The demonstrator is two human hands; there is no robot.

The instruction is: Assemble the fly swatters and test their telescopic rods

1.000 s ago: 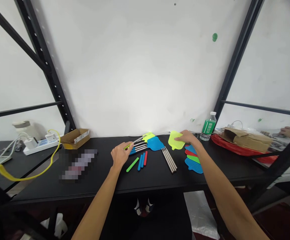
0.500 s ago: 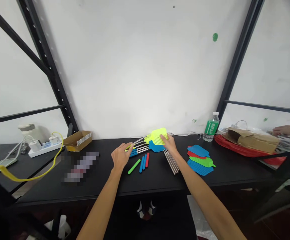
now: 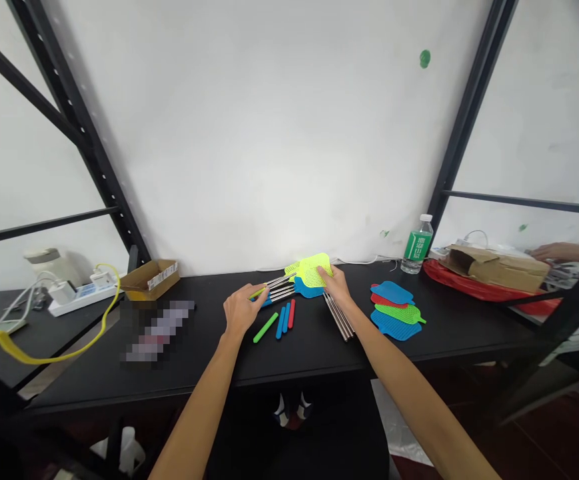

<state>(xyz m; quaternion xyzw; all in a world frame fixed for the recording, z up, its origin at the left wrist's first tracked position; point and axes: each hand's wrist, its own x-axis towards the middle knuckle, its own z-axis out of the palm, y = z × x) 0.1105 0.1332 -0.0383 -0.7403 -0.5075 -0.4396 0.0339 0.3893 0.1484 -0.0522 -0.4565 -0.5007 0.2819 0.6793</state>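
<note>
My left hand [image 3: 242, 311] is closed on the green-handled end of a metal swatter rod [image 3: 274, 284] lying on the black table [image 3: 319, 353]. My right hand [image 3: 336, 283] pinches a yellow-green swatter head [image 3: 312, 270] at the rod's far end, over the blue head of a finished swatter [image 3: 306, 291]. Loose green, blue and red handle sleeves [image 3: 279, 322] lie just in front of my left hand. A bundle of bare metal rods [image 3: 339, 319] lies by my right wrist. A stack of blue, red and green swatter heads [image 3: 394, 312] sits to the right.
A small cardboard box [image 3: 150, 278] stands at the left, with a power strip [image 3: 82, 297] and a yellow cable [image 3: 44, 347] beyond. A green-labelled water bottle [image 3: 416, 244] stands by the wall. Another person's hand [image 3: 556, 252] rests behind a brown paper bag [image 3: 499, 267] at far right.
My right hand carried the yellow-green head from the stack on the right over to the rod end held by my left hand. The left hand stayed put.
</note>
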